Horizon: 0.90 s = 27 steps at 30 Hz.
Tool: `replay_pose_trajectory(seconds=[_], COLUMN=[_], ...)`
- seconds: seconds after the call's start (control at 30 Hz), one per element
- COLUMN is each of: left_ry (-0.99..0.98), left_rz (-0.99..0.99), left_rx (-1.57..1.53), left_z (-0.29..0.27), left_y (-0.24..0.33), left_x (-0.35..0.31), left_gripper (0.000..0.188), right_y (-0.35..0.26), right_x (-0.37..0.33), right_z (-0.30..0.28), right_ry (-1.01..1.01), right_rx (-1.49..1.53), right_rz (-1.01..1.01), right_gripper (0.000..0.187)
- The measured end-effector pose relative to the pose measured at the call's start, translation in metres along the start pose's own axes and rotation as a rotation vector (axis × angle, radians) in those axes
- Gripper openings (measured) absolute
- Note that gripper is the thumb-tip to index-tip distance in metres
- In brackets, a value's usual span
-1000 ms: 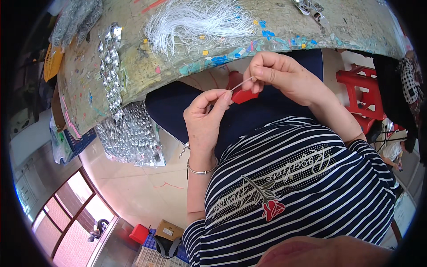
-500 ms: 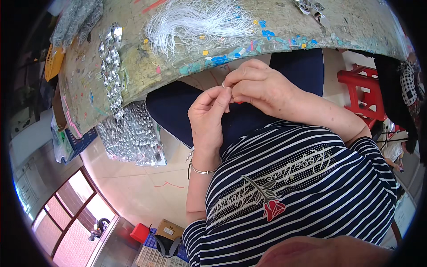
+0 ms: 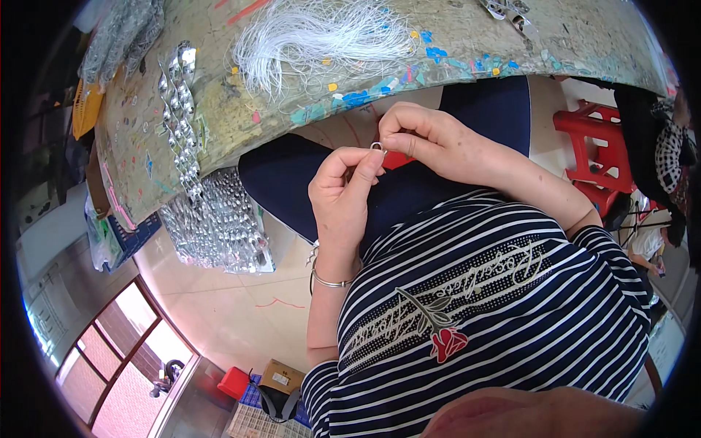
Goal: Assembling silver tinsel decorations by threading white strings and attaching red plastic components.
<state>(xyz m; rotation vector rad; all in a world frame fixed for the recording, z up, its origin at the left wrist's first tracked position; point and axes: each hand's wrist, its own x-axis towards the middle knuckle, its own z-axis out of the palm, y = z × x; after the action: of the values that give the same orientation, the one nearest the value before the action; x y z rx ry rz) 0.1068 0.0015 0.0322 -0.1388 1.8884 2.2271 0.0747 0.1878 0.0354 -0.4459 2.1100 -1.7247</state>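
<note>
Over my lap, my left hand (image 3: 340, 188) pinches a small pale loop (image 3: 377, 146) between thumb and forefinger. Whether the loop is wire or thread I cannot make out. Close beside it, my right hand (image 3: 432, 139) has thumb and forefinger pressed together at the loop's right side; whatever they hold is too small to name. A bundle of white string (image 3: 321, 47) lies on the worn table (image 3: 219, 95) in front of me. To its left, shiny silver twisted strips (image 3: 180, 109) run down over the table's edge.
More silver twisted strips (image 3: 215, 223) hang below the table's left edge. Clear plastic wrapping (image 3: 125, 40) lies at the far left. A red plastic stool (image 3: 595, 146) stands to the right. Behind me on the left are a cardboard box (image 3: 282, 377) and a red container (image 3: 234, 382).
My right hand has drawn slightly to the right, away from my left fingertips. The pale loop now shows more clearly between the hands. My left hand stays nearly in place.
</note>
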Motion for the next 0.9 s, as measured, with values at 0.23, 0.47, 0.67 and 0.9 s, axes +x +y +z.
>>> replay_pose_trajectory(seconds=[0.23,0.47,0.67,0.9], left_ry=[-0.041,0.012,0.093,0.076], left_rz=[-0.135,-0.189,-0.057,0.040], left_rx=[-0.093,-0.184,0.012,0.095], left_z=[-0.001,-0.001,0.002,0.004], left_y=[-0.002,-0.001,0.001,-0.002], left_x=[0.001,0.000,0.000,0.000], left_gripper=[0.009,0.009,0.007,0.009], right_y=[-0.005,0.003,-0.014,-0.008], right_x=[0.009,0.013,0.005,0.002], right_z=[0.001,-0.001,-0.005,-0.001], right_ry=[-0.026,-0.020,0.121,0.180], right_rx=[0.061,0.117,-0.063,-0.289], right_rz=[0.047,0.035,-0.110,-0.289], right_gripper=[0.011,0.009,0.008,0.009])
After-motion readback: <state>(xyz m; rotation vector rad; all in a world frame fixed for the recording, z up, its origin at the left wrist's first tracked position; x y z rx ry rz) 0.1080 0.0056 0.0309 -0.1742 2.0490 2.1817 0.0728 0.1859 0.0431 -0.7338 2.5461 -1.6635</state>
